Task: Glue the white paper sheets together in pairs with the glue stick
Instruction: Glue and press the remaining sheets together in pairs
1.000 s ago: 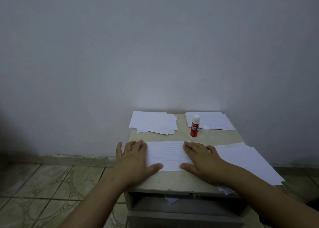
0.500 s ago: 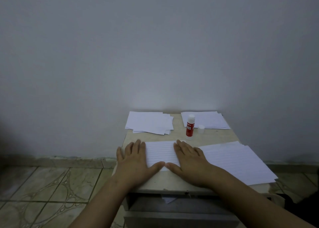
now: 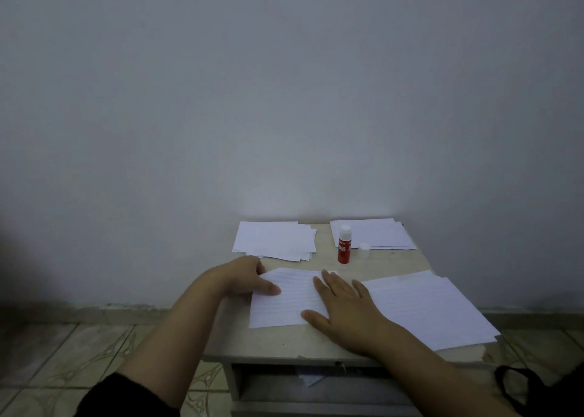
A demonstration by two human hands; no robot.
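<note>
Now your left hand (image 3: 243,274) has left its flat press and pinches the left edge of the lined sheet (image 3: 284,296), thumb on top, fingers curled beneath the lifted upper corner. Your right hand (image 3: 344,309) still lies flat on that sheet's right side, fingers straight and spread, a little farther right than half a second ago. Beyond it the uncapped glue stick (image 3: 344,246) stands upright beside its white cap (image 3: 364,250), unchanged, on the small table (image 3: 284,344).
</note>
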